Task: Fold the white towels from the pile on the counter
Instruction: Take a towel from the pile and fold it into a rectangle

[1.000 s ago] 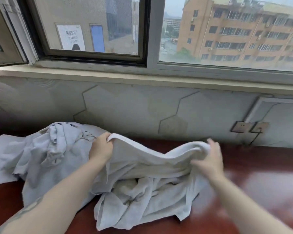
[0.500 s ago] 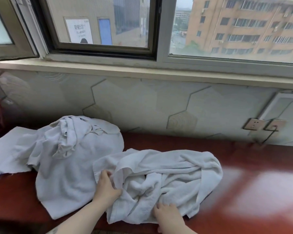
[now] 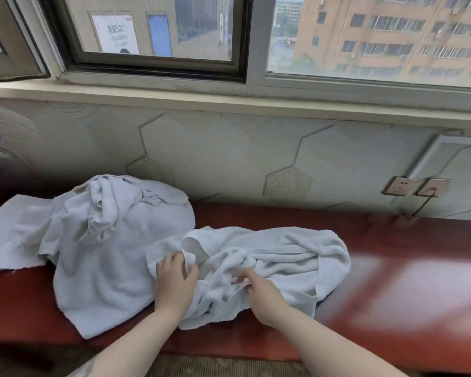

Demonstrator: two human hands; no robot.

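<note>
A crumpled white towel (image 3: 291,257) lies on the red-brown counter (image 3: 392,281) in front of me. My left hand (image 3: 174,281) pinches a folded edge at the towel's left side. My right hand (image 3: 259,289) grips a bunch of cloth near the towel's middle. To the left sits the pile of white towels (image 3: 101,235), heaped and rumpled, its lower sheet spread toward the counter's front edge and touching the towel I hold.
A tiled wall (image 3: 229,164) rises just behind the counter under a window sill (image 3: 229,96). Two wall sockets (image 3: 416,186) with a plugged cable sit at the back right. The counter's front edge runs close to my forearms.
The towel, held up between both hands a second ago, now lies on the counter. My right hand moved up from the front edge into the towel's middle; my left hand stays on its left edge.
</note>
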